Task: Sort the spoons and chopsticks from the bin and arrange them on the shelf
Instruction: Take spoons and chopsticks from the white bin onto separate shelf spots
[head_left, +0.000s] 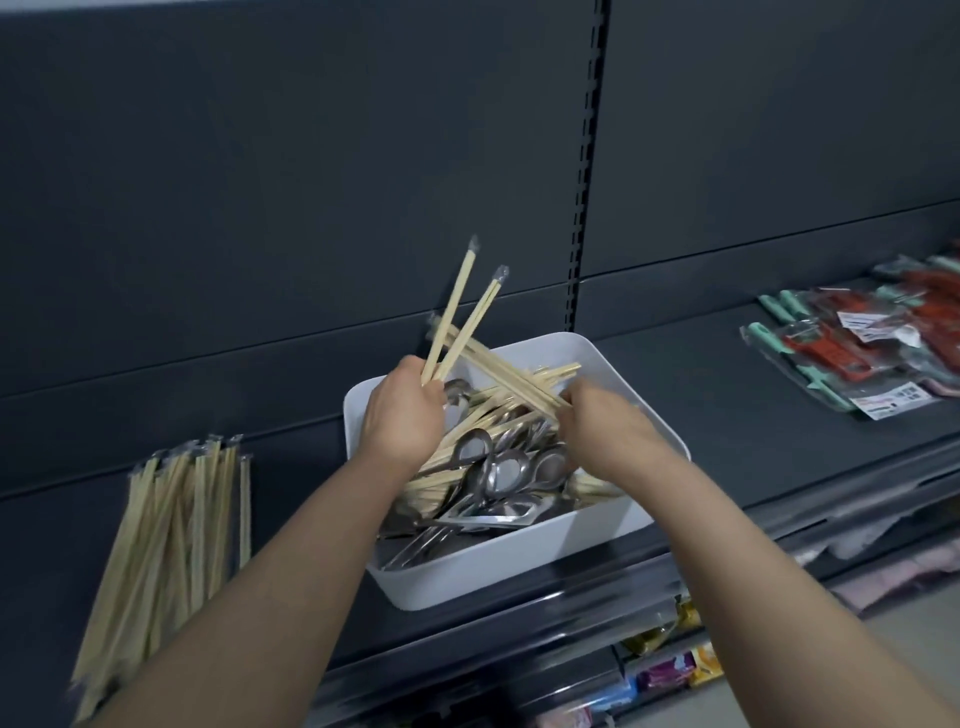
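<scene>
Left hand (402, 415) sits over the near-left corner of the white bin (519, 571). Its fingers are curled round the lower ends of two wrapped chopsticks (457, 322), which stand up and fan apart. I judge this a collecting grip: bottoms pinched, tops free to take more.

Right hand (597, 423) is over the bin's middle, fingers closed on a bundle (498, 371) of chopsticks slanting up toward the far-left rim. It is probably drawing them clear of the metal. The fingertips are hidden behind the hand.

Spoons (498, 470) lie tangled in the bin with loose chopsticks threaded among them, which is likely why the sticks come out end-first. A sorted pile (171, 519) of chopsticks lies on the shelf (727, 415) left of the bin, well apart from it and roughly parallel. No spoons are laid out in view.

The shelf is dark and matt, shop-style, and the bin is near its front edge. Behind are a dark back panel (311, 156) and a slotted upright (587, 156). Red-and-teal packaged goods (883, 343) lie far right. Coloured packets (670, 670) sit on a lower tier, and pale floor shows at bottom right.
</scene>
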